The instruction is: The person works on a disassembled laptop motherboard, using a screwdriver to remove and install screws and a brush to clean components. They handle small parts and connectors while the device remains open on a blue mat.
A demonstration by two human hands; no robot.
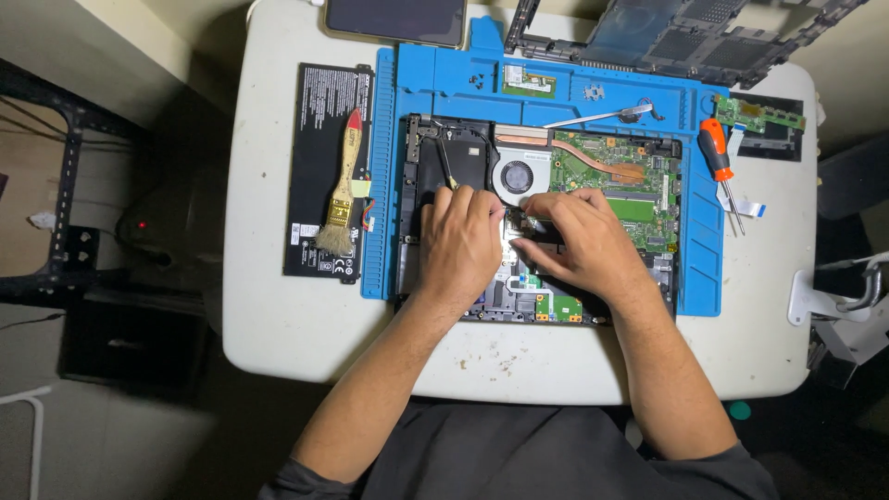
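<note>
An opened laptop base with a green circuit board, a copper heat pipe and a round fan lies on a blue work mat. My left hand rests palm down on the middle of the laptop, fingers curled toward the fan. Beside it, my right hand presses its fingertips on a small part just below the fan, touching the left hand's fingertips. What lies under the fingers is hidden.
A flat black battery with a small brush on it lies left of the mat. An orange-handled screwdriver and a small green board sit right. Metal tweezers, a dark tablet and a laptop cover lie behind.
</note>
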